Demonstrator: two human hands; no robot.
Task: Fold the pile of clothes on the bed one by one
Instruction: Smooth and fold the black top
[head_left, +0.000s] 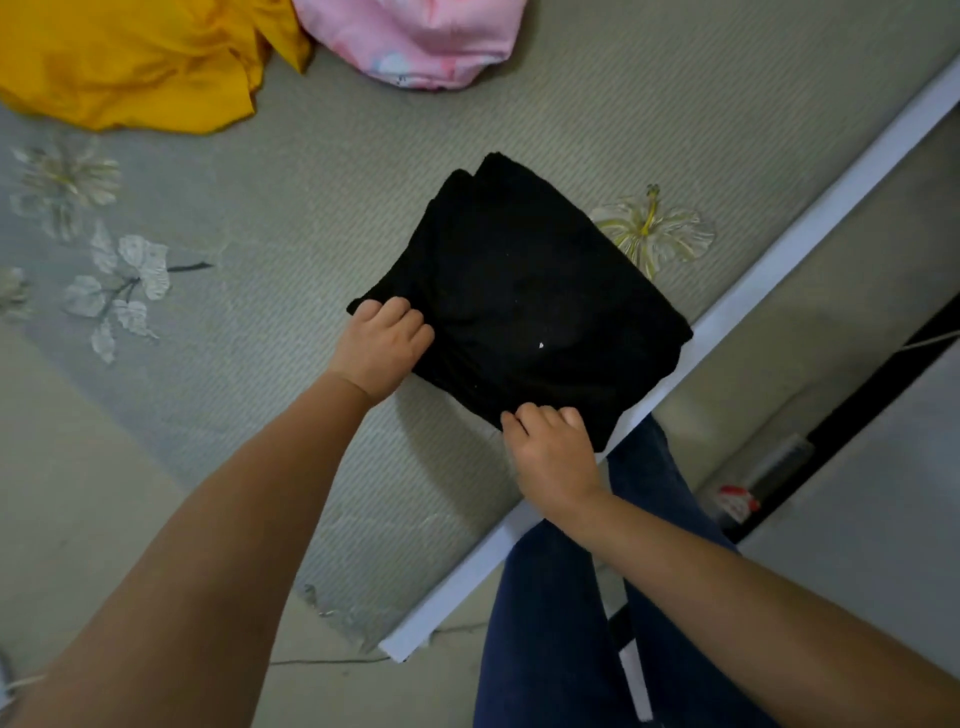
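Note:
A black garment (519, 291) lies folded into a thick rectangle near the edge of the bed (291, 171). My left hand (382, 345) grips its left corner with curled fingers. At the near corner, my right hand (550, 457) pinches the cloth, fingers curled over the fold. A crumpled yellow garment (130, 62) lies at the far left of the bed. Beside it at the top sits a bunched pink garment (415, 36).
The bed has a grey-green sheet with pale flower prints (652, 231). Its white edge (779, 270) runs diagonally from upper right to lower middle. My legs in blue jeans (550, 623) stand against it. The floor (857, 597) lies to the right.

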